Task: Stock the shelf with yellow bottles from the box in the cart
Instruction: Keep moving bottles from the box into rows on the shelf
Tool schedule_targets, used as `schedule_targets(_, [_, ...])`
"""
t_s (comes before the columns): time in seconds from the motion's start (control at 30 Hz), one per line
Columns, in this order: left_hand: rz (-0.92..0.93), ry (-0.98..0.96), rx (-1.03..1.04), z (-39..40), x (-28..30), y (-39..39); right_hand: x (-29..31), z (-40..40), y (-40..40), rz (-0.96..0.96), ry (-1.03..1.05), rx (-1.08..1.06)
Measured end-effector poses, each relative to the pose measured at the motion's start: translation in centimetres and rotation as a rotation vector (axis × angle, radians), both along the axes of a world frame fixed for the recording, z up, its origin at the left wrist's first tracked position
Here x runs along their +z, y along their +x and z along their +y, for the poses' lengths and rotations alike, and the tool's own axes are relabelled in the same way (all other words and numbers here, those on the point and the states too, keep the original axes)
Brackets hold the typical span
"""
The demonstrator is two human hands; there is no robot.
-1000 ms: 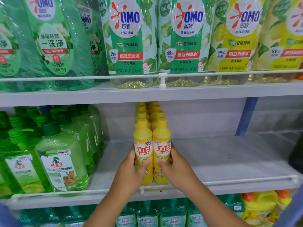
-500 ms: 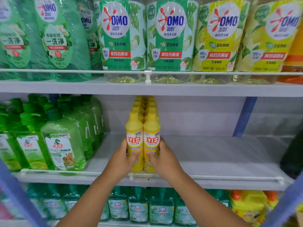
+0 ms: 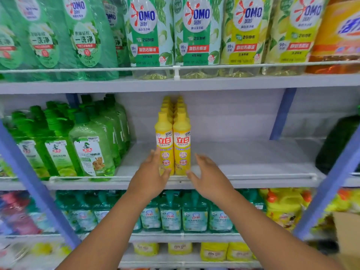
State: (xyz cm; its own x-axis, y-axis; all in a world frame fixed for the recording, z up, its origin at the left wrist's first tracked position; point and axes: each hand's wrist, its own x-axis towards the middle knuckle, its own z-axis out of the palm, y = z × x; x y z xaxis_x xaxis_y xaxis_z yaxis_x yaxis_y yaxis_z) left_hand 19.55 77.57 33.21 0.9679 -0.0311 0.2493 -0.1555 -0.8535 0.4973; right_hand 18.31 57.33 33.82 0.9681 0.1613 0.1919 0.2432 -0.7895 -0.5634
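Head view: I'm facing the middle shelf [image 3: 253, 168], and two files of yellow bottles [image 3: 173, 145] run from its front rail straight back to the rear wall.
Yellow bottles: upright, caps up, the two front ones touching side by side, just behind the rail [image 3: 272, 175].
Left hand [image 3: 150, 176]: fingers relaxed and spread, gripping nothing; fingertips seem to brush the left front bottle low on its body, though I can't swear to contact.
Right hand [image 3: 209, 177]: fingers splayed and straight, holding nothing, just right of the right front bottle and clear of it.
Handling, my guess: slim, stiff plastic, full of liquid, so some heft for the size; glossy labels look slick. Tall and narrow, so they'd tip if knocked near the cap.
Where to take hold: around the body at label height, thumb one side, fingers the other; not by the neck.
Left of the yellow bottles: green bottles [image 3: 91, 152] packed close, only a narrow strip of bare shelf between.
Right of the yellow bottles: wide bare shelf running out to the blue upright [image 3: 282, 114]. That's my room for new files.
Above the yellow bottles: the upper shelf [image 3: 233, 82] hangs fairly near the caps, so bottles should go in low and level.
Front edge: the rail stands proud of the shelf lip; each base must lift over it.
Box: a cardboard corner [image 3: 346, 230] shows far right and below the yellow bottles; the cart isn't visible.
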Motion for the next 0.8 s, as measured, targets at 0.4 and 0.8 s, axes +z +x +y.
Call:
schedule_targets(0.4, [0.011, 0.113, -0.307, -2.0, -6.8, -10.7, -7.7, -1.4, -15.6, 0.035, -0.240, -0.337])
schedule_targets(0.8, [0.117, 0.194, -0.650, -16.3, -10.0, -19.3, -10.9, -13.6, -30.1, 0.183, -0.221, -0.645])
